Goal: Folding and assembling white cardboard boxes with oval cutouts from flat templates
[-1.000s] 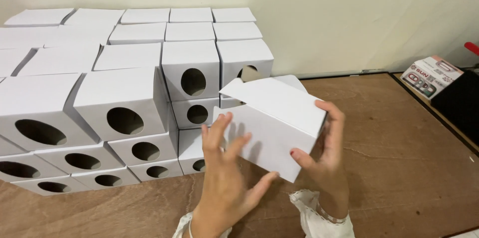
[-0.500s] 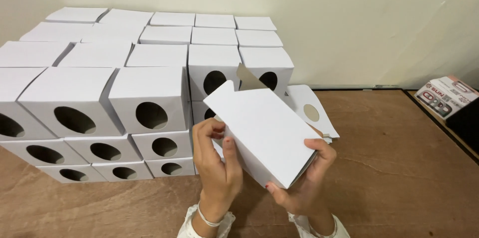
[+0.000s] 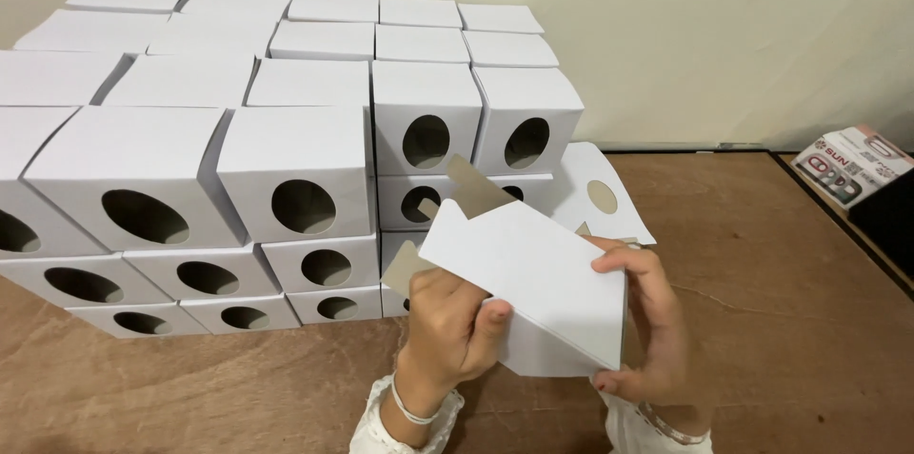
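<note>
Both my hands hold a white cardboard box (image 3: 538, 278), partly folded, with brown inner flaps sticking out at its top left. My left hand (image 3: 455, 321) grips its lower left side, thumb on the front face. My right hand (image 3: 647, 321) clasps its right edge, fingers curled over the top corner. Behind the held box lies a flat white cardboard blank with a round hole (image 3: 600, 195), leaning against the stack.
A large stack of finished white boxes with oval holes (image 3: 295, 183) fills the left and back of the brown wooden table (image 3: 762, 302). A small printed packet (image 3: 850, 163) sits at the far right edge by a dark object. A cream wall stands behind.
The held box has turned and dropped lower in my hands, its brown flaps now showing at the top left. My view has shifted slightly right and closer.
</note>
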